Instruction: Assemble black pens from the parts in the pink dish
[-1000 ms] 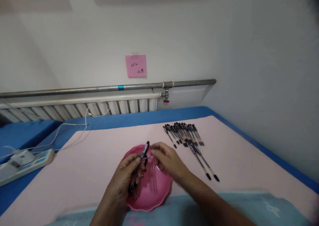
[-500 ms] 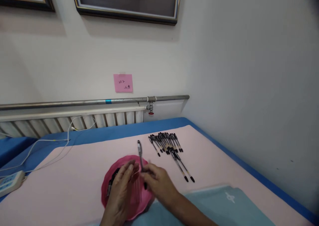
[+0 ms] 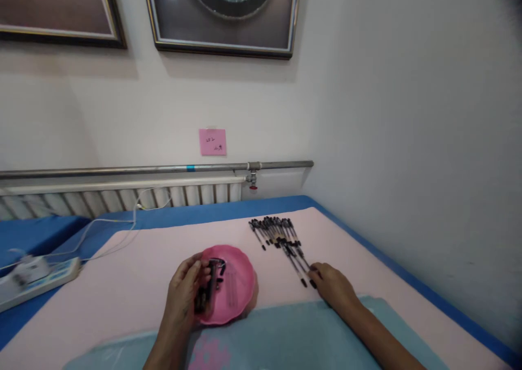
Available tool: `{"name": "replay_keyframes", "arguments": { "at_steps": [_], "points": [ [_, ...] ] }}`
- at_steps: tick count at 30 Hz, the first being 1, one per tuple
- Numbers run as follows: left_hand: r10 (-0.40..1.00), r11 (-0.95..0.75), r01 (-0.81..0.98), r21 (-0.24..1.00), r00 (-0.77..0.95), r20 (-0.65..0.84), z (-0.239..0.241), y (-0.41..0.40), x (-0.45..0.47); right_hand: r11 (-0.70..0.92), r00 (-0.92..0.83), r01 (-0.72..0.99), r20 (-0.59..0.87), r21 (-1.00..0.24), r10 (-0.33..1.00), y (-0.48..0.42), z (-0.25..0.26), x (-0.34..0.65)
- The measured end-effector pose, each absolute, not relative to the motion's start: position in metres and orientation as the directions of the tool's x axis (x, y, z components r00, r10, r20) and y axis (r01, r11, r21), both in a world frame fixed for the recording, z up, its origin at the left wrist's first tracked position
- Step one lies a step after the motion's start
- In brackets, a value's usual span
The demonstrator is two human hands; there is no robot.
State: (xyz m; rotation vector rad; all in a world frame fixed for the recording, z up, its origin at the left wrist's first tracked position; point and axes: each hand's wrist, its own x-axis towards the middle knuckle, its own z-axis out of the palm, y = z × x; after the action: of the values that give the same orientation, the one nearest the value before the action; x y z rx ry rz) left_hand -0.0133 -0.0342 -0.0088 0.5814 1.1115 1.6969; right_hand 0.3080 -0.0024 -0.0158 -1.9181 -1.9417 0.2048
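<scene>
Two-handed: curls left hand (image 3: 186, 282) over dish (image 3: 243, 277) edge, rests right hand (image 3: 332, 286) against pen (image 3: 304, 259); shows neither grip clearly.

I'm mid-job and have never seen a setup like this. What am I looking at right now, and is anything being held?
There is no machine here: these are a person's two bare hands, seen by one camera worn on the head, looking forward and down. A pink sheet covers much of the blue surface. On it lie a group of pens with dark ends and a pink dish holding dark parts and thin clear pieces. The left hand is at the dish's left side, fingers beside the dark parts; blur hides whether it grips any. The right hand has its fingertips at the near end of a pen; a firm grip can't be confirmed.
</scene>
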Motion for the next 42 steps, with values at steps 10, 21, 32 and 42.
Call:
{"name": "replay_keyframes", "arguments": {
  "at_steps": [10, 21, 32, 42],
  "points": [
    [0.836, -0.180, -0.189, 0.965, -0.546, 0.049, -0.006, -0.047, -0.050, 0.017, 0.047, 0.937, 0.173, -0.350, 0.984, -0.006, -0.020, 0.305],
    [0.866, 0.036, 0.355, 0.934, -0.478, 0.148, 0.010, -0.005, -0.056, 0.513, -0.491, 0.818, 0.152, -0.259, 0.858, -0.004, 0.042, 0.171],
    [0.952, 0.146, 0.937, 0.318, -0.221, 0.214, -0.001, -0.022, -0.033, 0.522, -0.531, 0.841, -0.030, -0.144, 0.847, 0.021, 0.007, 0.136],
    [0.994, 0.044, 0.982, 0.181, -0.062, 0.095, -0.025, -0.027, -0.002, 0.507, -0.528, 0.839, -0.071, -0.196, 0.846, 0.027, 0.002, 0.134]
  ]
}}
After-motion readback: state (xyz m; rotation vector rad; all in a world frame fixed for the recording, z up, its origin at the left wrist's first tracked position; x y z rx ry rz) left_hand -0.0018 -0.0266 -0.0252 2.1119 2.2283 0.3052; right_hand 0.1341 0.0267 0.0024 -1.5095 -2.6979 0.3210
